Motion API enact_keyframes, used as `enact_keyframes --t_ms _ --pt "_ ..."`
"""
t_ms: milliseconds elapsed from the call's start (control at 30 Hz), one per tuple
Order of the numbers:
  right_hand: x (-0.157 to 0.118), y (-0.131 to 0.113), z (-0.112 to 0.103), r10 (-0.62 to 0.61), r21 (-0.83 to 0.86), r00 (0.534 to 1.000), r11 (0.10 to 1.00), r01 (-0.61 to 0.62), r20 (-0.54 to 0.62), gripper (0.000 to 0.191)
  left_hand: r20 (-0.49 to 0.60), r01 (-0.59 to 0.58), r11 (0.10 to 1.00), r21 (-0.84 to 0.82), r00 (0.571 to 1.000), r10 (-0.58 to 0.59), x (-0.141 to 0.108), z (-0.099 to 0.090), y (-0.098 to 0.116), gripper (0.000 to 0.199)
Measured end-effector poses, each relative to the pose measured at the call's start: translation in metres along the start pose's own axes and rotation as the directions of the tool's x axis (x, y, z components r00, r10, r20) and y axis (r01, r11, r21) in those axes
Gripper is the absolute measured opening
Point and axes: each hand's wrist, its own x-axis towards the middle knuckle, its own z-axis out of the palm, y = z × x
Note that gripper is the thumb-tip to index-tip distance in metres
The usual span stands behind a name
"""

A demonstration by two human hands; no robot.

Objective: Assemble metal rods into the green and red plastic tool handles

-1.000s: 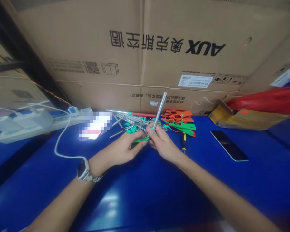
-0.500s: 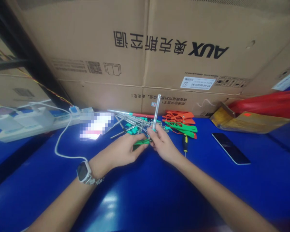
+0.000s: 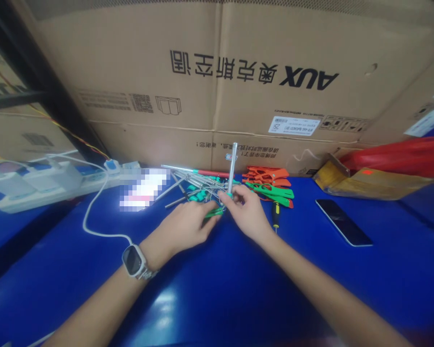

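Observation:
Between the thumb and fingers of my left hand (image 3: 188, 224) is a green plastic piece (image 3: 214, 212), partly covered by the fingers. Close beside it, my right hand (image 3: 248, 212) pinches the lower end of a silver metal rod (image 3: 233, 166), which stands nearly upright. Behind both hands lies a pile of thin metal rods and teal parts (image 3: 198, 185). Just right of the pile are several orange plastic pieces (image 3: 269, 174), with green plastic pieces (image 3: 273, 191) in front of them. The fingertips of the two hands almost meet, and small details between them are blurred.
A yellow-black screwdriver (image 3: 276, 215) and a dark phone (image 3: 343, 222) lie on the blue table (image 3: 217, 299). A lit, blurred-out screen (image 3: 146, 188) and a power strip (image 3: 25, 195) are at left. A large carton (image 3: 130, 53) stands behind; a yellow box (image 3: 376, 183) is at right.
My right hand's fingers have shifted slightly around the rod's lower end, and the rod has moved a little left. My left wrist has moved slightly right. The camera view has shifted a little.

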Motion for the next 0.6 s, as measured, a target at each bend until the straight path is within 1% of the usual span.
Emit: enact_keyframes --t_ms 67,133,200,267,400,533,600 --pt "0.0015 0.0019 -0.0006 0.042 0.114 0.997 0.992 -0.049 0.057 0.035 0.020 0.007 0.997 -0.082 1.000 -0.006 0.0001 0.0000 -0.0010 0.024" --pt "0.0016 0.0039 -0.0009 0.105 0.236 0.984 0.962 -0.137 0.146 0.034 0.038 0.024 0.989 -0.148 0.999 -0.018 0.0002 -0.0007 -0.0022 0.024" --pt "0.0010 0.0051 -0.0014 0.141 0.306 0.972 0.932 -0.195 0.190 0.036 0.044 0.037 0.980 -0.197 0.999 -0.029 0.0001 -0.0023 -0.0035 0.026" --pt "0.0006 0.0052 -0.0023 0.150 0.325 0.970 0.923 -0.206 0.190 0.038 0.042 0.028 0.969 -0.245 0.999 -0.018 -0.0001 -0.0043 -0.0047 0.028" --pt "0.0010 0.0036 -0.0041 0.127 0.293 0.981 0.942 -0.165 0.144 0.038 0.037 -0.018 0.949 -0.315 0.999 0.032 -0.0006 -0.0071 -0.0055 0.029" --pt "0.0017 0.0004 -0.0049 0.129 0.316 0.982 0.934 -0.167 0.139 0.040 0.030 -0.031 0.951 -0.308 0.999 0.042 -0.0008 -0.0080 -0.0060 0.033" --pt "0.0017 -0.0013 -0.0056 0.126 0.300 0.983 0.940 -0.162 0.136 0.042 0.016 -0.048 0.956 -0.291 0.998 0.055 -0.0007 -0.0084 -0.0072 0.033"
